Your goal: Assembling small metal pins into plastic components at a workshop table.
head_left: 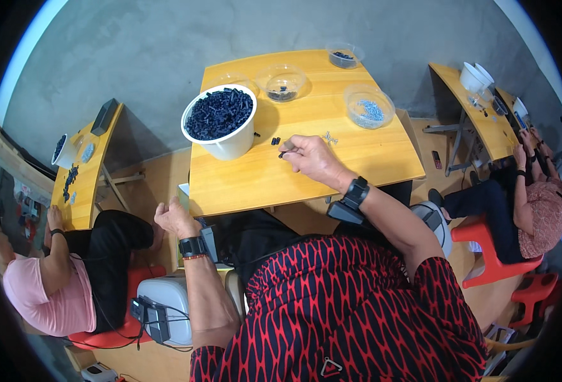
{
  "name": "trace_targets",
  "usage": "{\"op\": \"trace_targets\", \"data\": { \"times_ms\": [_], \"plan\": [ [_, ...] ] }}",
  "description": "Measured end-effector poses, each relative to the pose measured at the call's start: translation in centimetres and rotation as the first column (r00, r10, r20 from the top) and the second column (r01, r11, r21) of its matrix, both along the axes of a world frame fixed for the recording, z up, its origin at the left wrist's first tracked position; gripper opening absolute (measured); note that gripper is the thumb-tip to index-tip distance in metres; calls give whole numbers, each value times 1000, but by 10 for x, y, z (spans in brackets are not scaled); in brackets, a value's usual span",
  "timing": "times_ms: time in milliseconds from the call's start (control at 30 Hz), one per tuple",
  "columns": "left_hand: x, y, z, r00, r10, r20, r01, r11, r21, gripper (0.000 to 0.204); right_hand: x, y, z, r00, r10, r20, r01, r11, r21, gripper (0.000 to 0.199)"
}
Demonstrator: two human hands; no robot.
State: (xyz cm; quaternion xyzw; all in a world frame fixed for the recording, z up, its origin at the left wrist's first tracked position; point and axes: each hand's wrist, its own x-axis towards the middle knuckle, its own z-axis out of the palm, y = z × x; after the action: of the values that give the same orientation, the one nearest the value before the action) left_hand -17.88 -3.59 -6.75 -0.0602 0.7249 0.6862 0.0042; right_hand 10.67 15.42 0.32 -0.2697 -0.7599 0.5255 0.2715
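On the yellow wooden bench (243, 184), near its left side, stands a white bucket (230, 149), which is filled to above the rim with short dark pieces (220, 114). The right hand (318, 159) is above the middle of the bench, palm side down. Its thumb and fingers are pinched together, and between their tips they have hold of a small dark piece (283, 155). Just beyond these fingertips, two or so loose dark pieces (276, 141) lie on the wood, and one more dark piece (257, 134) is close to the bucket. To the right of them, near the knuckles, is a little group of thin silvery parts (330, 137).

The left hand (178, 218) is just outside the near left corner of the bench, with the fingers curled inward; I cannot tell if it has hold of anything.

Farther to the right is a clear round bowl (389, 116) with many small bluish-silver parts (371, 111). Two other clear bowls, a middle bowl (281, 81) and a far bowl (345, 62), contain a few dark pieces each. Black devices are strapped on both wrists. At the sides, other people sit at similar benches.
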Motion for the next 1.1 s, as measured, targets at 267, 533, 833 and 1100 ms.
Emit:
{"op": "trace_targets", "data": {
  "times_ms": [267, 533, 833, 1100],
  "plan": [
    [101, 27, 66, 715, -507, -481, 638, 755, 154, 14, 30, -27, 8, 967, -19, -253, -90, 906, -413, 20],
    [159, 32, 79, 221, -803, -553, 909, 376, -182, 16, 32, -54, -7, 900, 54, -433, -312, 774, -551, 22],
    [159, 37, 63, 345, -795, -499, 931, 358, 73, 5, 52, -29, 7, 989, -130, 70, 134, 989, -61, 15],
    [159, 33, 65, 421, -851, -313, 906, 408, 109, 6, 85, 32, -1, 909, -416, 23, 326, 745, 582, 11]
  ]
}}
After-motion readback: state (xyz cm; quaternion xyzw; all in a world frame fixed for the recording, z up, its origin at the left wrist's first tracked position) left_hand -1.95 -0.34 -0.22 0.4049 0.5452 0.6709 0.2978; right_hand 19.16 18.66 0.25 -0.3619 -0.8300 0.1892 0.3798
